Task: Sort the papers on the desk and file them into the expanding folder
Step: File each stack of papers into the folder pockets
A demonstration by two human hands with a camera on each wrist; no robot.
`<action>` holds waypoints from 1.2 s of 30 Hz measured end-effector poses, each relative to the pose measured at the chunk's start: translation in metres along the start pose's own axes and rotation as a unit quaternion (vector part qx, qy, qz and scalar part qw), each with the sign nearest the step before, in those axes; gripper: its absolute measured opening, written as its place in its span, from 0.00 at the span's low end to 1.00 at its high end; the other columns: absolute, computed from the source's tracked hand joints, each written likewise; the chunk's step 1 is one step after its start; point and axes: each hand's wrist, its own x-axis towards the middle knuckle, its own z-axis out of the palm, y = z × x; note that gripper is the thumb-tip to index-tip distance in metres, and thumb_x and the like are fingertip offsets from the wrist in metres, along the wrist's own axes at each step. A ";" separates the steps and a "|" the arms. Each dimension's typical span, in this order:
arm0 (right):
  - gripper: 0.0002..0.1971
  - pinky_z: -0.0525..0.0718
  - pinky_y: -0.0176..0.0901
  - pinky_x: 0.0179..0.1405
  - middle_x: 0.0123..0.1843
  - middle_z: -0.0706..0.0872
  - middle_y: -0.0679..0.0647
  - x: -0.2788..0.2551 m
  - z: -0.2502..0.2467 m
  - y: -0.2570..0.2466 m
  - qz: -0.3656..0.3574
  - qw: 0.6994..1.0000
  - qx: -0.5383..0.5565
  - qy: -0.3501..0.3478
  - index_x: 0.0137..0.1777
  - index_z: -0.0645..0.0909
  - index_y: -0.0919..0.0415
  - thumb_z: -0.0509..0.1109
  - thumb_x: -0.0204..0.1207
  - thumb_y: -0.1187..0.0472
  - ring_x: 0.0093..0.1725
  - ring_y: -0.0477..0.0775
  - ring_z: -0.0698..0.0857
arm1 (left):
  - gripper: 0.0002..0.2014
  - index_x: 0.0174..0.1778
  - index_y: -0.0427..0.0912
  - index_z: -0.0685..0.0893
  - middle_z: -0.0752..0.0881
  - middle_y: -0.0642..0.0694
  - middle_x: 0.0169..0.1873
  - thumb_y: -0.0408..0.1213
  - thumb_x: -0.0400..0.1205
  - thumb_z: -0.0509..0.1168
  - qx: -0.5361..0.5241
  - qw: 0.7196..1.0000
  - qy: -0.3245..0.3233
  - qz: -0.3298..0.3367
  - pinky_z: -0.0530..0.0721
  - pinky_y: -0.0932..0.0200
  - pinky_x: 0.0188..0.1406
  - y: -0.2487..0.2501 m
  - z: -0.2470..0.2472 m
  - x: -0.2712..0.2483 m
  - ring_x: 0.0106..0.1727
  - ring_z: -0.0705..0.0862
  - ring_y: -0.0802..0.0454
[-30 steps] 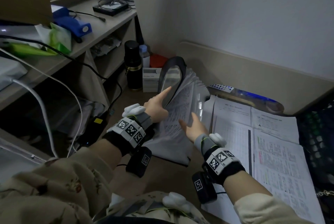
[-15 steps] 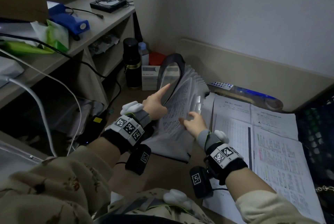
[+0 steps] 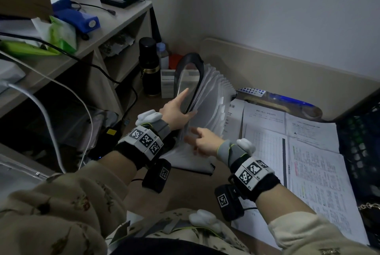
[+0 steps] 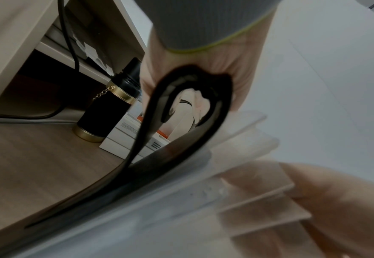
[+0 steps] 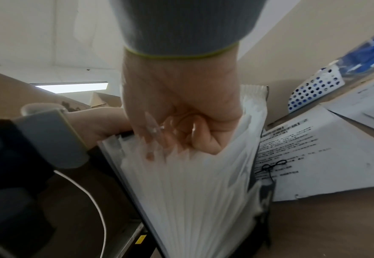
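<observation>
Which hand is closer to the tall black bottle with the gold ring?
Left. The left hand is just right of the tall black bottle with gold bands; the right hand is lower, farther right.

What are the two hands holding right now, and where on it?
Left hand holds the expanding folder by its black front cover edge. Right hand has its fingers among the white dividers, gripping some.

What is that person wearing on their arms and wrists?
Each wrist wears a black band with white blocks printed with black square codes: left hand, right hand. Grey cuffs edged yellow-green sit nearer the hands, with white lumpy clips. A small black camera box hangs under each wrist. The sleeves are beige with flowers.
</observation>
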 end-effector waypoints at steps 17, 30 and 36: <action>0.20 0.74 0.33 0.22 0.37 0.82 0.53 0.001 -0.001 0.018 -0.120 0.982 0.086 0.120 0.75 0.71 0.51 0.60 0.84 0.55 0.23 0.44 0.73 | 0.45 0.82 0.69 0.55 0.76 0.43 0.73 0.28 0.74 0.64 -0.006 0.998 -0.048 -0.048 0.79 0.55 0.53 0.000 -0.010 0.003 0.58 0.83 0.41; 0.19 0.77 0.38 0.40 0.69 0.79 0.55 0.033 -0.051 0.112 0.025 0.935 0.109 0.337 0.70 0.75 0.58 0.61 0.79 0.67 0.48 0.50 0.79 | 0.47 0.82 0.68 0.55 0.75 0.46 0.74 0.21 0.73 0.57 0.001 0.998 -0.035 -0.050 0.81 0.50 0.51 0.008 -0.008 0.008 0.61 0.82 0.35; 0.25 0.73 0.47 0.71 0.77 0.72 0.59 0.055 -0.055 0.138 0.112 0.973 0.022 0.203 0.77 0.68 0.57 0.64 0.80 0.64 0.75 0.61 0.73 | 0.47 0.82 0.69 0.55 0.72 0.47 0.77 0.21 0.73 0.59 0.033 0.998 -0.024 -0.038 0.79 0.55 0.48 0.007 -0.020 0.020 0.63 0.82 0.36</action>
